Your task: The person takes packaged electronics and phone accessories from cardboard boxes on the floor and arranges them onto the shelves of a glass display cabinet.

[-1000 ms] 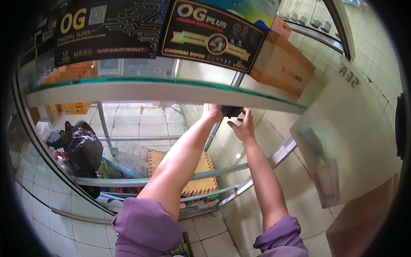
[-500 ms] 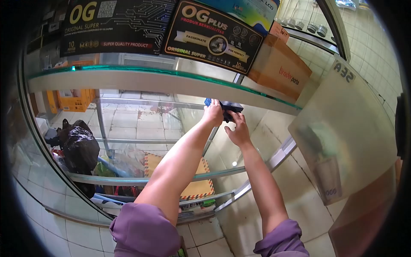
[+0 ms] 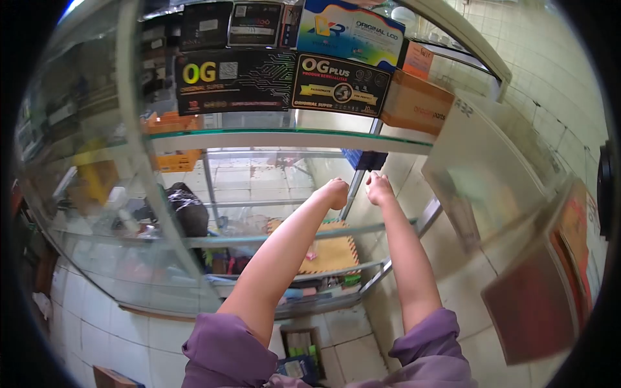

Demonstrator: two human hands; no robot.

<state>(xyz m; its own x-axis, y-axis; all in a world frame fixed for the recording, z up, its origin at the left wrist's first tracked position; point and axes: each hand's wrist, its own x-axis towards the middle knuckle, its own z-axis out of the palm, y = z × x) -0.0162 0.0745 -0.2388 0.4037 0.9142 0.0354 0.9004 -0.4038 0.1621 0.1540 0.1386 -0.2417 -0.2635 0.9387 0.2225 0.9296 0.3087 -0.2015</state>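
Observation:
A dark blue box stands under the glass shelf, toward the right side of the cabinet. My left hand is below and left of it, apart from it, with the fingers curled in and nothing showing in them. Just beneath the box is my right hand, its fingers bent into a loose fist. Nothing shows in this hand either, and whether its fingertips touch the box's lower edge I cannot tell.
On the upper glass shelf stand black OG boxes, a colourful LCD box and a brown carton. Lower down are a black plastic bag and a striped-edge envelope. A cloudy panel leans at right.
Both hands have let go of the dark blue box and drawn back below it, fingers now curled. The box stays under the shelf. The camera view has shifted, showing more of the cabinet's left side.

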